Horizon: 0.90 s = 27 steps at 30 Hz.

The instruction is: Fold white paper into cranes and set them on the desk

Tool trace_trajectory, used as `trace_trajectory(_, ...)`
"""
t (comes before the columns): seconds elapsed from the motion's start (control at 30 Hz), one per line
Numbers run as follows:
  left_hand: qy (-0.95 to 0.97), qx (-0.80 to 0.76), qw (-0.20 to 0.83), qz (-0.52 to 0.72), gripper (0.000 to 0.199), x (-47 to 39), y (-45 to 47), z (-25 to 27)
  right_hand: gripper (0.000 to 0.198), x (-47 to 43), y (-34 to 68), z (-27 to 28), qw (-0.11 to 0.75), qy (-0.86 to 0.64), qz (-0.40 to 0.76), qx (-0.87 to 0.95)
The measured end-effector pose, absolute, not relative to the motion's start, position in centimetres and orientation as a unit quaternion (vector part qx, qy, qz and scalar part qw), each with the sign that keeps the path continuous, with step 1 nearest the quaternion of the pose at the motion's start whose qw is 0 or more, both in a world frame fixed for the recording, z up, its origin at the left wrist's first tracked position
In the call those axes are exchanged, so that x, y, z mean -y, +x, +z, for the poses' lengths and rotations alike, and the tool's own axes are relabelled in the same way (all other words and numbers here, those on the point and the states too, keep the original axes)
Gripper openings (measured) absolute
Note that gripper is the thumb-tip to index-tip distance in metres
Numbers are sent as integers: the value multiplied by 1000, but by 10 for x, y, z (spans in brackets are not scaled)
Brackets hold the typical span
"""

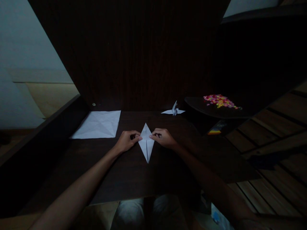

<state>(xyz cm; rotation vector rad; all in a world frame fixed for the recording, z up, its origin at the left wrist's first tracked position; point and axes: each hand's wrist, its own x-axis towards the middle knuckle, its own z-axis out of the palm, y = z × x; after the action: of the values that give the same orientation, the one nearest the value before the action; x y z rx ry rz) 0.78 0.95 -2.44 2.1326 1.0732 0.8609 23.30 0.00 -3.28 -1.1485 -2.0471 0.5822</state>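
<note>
Lying at left on the dark brown wooden tabletop, a creased white paper sheet is seen. By the nearly closed left hand and right hand, a folded white paper diamond is pinched at its side edges, mid-tabletop. Folding is judged partly done: the diamond is formed, but without wings as on the white paper crane, back right.

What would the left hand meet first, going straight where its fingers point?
The folded paper, touching the left hand at its fingertips; beyond it, likely the right hand, though depth is hard to judge.
</note>
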Motion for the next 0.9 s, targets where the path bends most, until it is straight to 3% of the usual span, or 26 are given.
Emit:
trace_trajectory(0.43, 769, -423, 322, 355, 23, -10, 10, -26, 18, 4, 226, -33, 420, -446, 189, 767)
trace_trajectory(0.9, 753, -418, 313, 401, 25, -8, 14, -25, 17, 8, 222, -28, 408, -433, 180, 783)
